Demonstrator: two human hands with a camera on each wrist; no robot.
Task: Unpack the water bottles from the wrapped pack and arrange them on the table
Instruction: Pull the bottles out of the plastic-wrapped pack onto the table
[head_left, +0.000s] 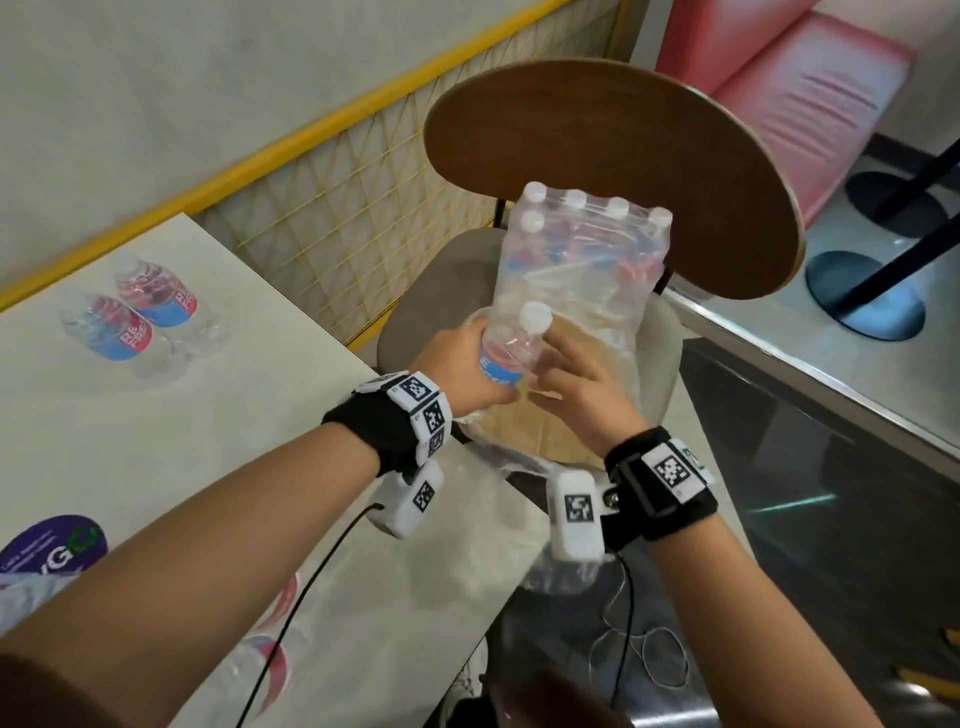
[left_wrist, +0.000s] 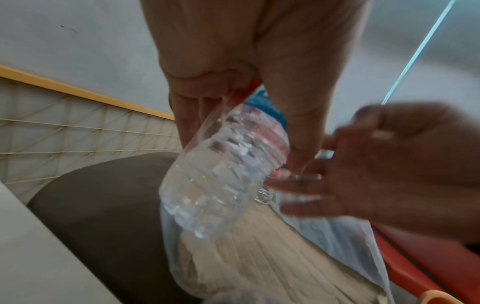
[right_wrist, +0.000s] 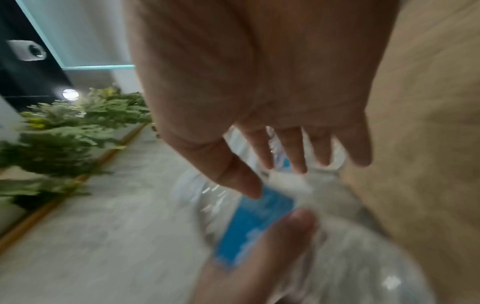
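The clear-wrapped pack (head_left: 582, 249) of white-capped water bottles stands on a chair seat (head_left: 415, 312), its near end torn open and slack. My left hand (head_left: 462, 364) grips one bottle (head_left: 511, 348) with a blue and red label by its middle, just above the loose wrap. The left wrist view shows that bottle (left_wrist: 226, 170) tilted, its base over the wrap (left_wrist: 259, 257). My right hand (head_left: 571, 379) is beside it, fingers straight and spread, fingertips (left_wrist: 293, 181) touching its lower part. Two more bottles (head_left: 156, 291) (head_left: 111, 332) are on the white table (head_left: 208, 441).
A round wooden chair back (head_left: 623, 171) rises behind the pack. A yellow mesh fence (head_left: 337, 208) runs along the table's far side. Other bottles (head_left: 272, 660) show partly under my left forearm, near a purple sticker (head_left: 57, 545). A glass-edged ledge (head_left: 805, 374) is on the right.
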